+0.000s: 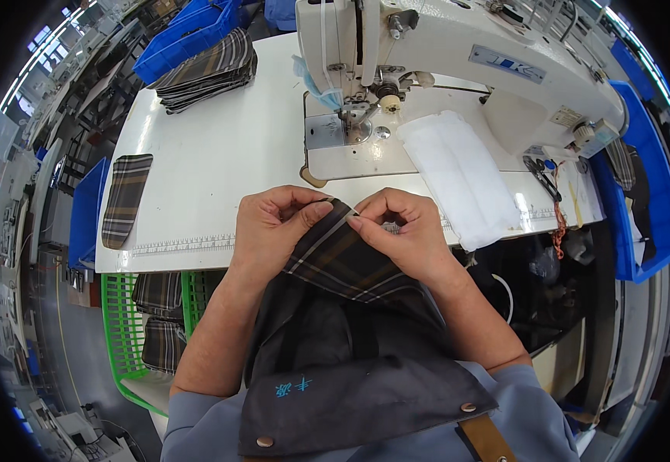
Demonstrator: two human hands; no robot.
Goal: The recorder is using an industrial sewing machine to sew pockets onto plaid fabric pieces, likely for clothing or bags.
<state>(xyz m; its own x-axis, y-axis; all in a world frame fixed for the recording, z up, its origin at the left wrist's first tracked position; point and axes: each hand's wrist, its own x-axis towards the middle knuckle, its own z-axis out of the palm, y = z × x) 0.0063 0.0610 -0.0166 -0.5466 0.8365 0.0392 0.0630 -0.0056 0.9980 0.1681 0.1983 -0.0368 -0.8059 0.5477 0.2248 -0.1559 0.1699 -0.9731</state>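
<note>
Between my two hands hangs a dark plaid fabric piece (350,258) with brown and white stripes, in front of my apron. My left hand (277,223) pinches its upper edge between thumb and fingers. At the same edge, a little to the right, my right hand (404,227) pinches it too; a thin pale strip or thread shows between the fingertips. Just beyond my hands stands the white sewing machine (435,38), its needle area and metal plate facing me. A single plaid piece (125,200) lies flat at the table's left end.
A stack of plaid pieces (208,71) rests by a blue bin (185,42) at the back left. White padding (458,173) and black scissors (541,177) lie right of the machine. A green basket (125,331) holds plaid pieces below left; another blue bin (647,250) stands far right.
</note>
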